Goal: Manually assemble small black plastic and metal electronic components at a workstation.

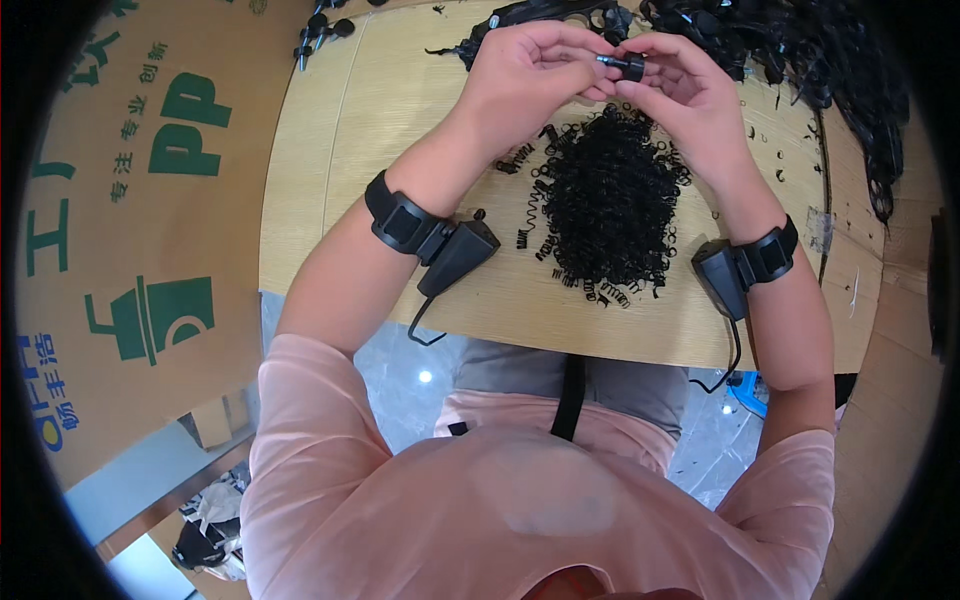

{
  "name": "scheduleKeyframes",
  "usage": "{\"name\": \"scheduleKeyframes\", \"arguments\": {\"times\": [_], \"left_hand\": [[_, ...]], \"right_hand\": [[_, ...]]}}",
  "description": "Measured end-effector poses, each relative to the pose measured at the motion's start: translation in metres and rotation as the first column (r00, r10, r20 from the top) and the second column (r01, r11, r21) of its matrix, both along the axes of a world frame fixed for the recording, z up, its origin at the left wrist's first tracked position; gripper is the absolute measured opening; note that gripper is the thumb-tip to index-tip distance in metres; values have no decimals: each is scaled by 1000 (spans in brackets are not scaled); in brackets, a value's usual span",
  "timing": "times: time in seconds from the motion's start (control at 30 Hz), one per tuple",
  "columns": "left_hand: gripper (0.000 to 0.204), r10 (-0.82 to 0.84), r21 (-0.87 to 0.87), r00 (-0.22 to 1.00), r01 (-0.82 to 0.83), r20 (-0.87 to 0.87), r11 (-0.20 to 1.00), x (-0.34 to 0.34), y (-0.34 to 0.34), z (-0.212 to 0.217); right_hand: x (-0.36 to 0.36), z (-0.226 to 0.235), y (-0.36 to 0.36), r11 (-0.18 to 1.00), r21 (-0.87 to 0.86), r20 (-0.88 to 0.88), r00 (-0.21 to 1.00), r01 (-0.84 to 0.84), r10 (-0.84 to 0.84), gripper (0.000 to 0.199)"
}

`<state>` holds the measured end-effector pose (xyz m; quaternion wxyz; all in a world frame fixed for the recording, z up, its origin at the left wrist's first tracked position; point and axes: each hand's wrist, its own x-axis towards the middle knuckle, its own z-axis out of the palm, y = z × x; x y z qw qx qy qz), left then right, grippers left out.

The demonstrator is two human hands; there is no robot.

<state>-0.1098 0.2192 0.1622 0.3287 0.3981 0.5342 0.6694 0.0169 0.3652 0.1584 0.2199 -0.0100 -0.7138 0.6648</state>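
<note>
Over the table's far part (400, 120), left hand (530, 75) and right hand (695, 95) pinched a black-headed, silvery-shanked bolt (631, 67).

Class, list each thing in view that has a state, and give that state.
Black knob part, held between both hands
Left hand, fingers closed at its metal end
Right hand, fingers closed at its black end
Black coils, heaped, some loose around the edge
Left wrist device, strapped on, cable attached
Right wrist device, strapped on, cable attached
</note>
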Motion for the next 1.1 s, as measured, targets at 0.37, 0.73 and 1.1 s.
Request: {"name": "scheduleKeyframes", "arguments": {"times": [0.37, 0.73, 1.1], "left_hand": [[21, 2, -97, 999, 3, 51, 995, -2, -2, 4], [18, 35, -101, 999, -31, 33, 994, 1, 0, 2], [19, -4, -96, 998, 10, 66, 995, -2, -2, -1]], "right_hand": [[-4, -13, 7, 976, 202, -123, 991, 81, -57, 32], [2, 8, 7, 867, 474, -163, 983, 154, -85, 31], [4, 14, -1, 814, 541, -184, 974, 212, -132, 30]]}}
